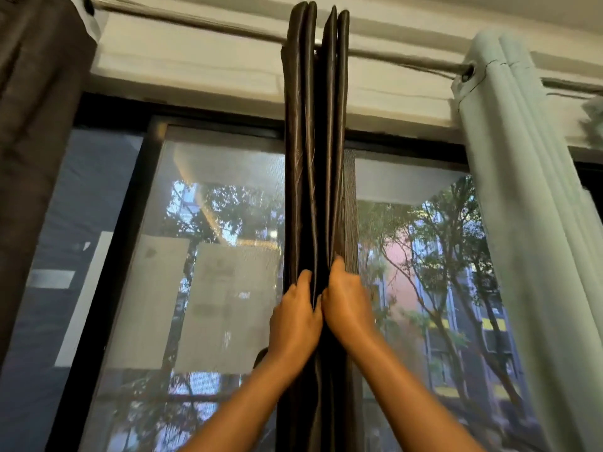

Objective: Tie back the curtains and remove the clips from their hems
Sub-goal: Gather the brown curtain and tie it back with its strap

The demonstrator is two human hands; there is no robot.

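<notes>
Fingers [337, 265] of both hands buried in dark curtain [315, 158] folds; curtain hem cut off below; far right edge blurred.

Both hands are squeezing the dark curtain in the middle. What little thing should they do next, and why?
Probably keep one hand round the bunch and reach the other for a tie. The left hand and right hand already grip the dark curtain, gathered into tight folds on the rod, but no tie-back shows around it, and no clips are in view.

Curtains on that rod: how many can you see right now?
3. A dark brown curtain at far left, a gathered dark curtain in the centre, gripped by both hands, and a pale green curtain at right. Others may hang off-frame.
</notes>
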